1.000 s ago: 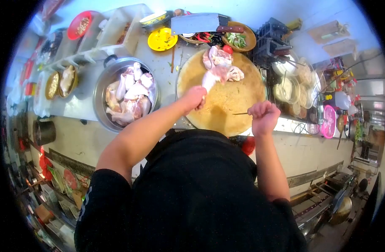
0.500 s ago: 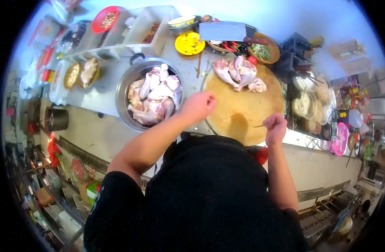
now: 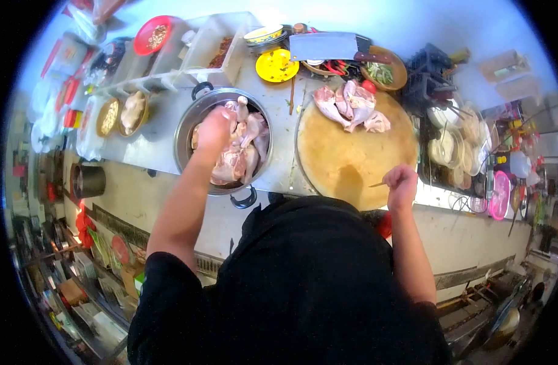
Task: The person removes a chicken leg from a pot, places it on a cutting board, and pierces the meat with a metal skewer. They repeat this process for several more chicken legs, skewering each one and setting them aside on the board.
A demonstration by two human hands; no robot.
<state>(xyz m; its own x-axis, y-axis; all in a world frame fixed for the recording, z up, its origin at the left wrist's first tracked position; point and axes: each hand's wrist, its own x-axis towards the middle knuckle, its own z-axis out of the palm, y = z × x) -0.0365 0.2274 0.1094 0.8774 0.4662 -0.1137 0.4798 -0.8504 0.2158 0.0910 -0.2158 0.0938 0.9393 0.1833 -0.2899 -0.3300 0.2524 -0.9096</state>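
Observation:
Over the steel pot, my left hand rests on raw chicken legs piled inside. Its fingertips are hidden among the meat, so I cannot tell whether they grip a piece. Closed in a fist, my right hand holds a thin, pointed brown stick above the near right edge of the round cutting board. Several raw chicken legs lie together at the far side of that board.
A cleaver lies behind the board, across bowls of chillies and cut greens. Beside it is a yellow plate. Clear bins stand at the back left, with two small bowls before them. White bowls crowd the right.
My left hand has moved left from beside the board into the pot, onto the chicken legs. My right hand stays almost where it was, still holding the stick.

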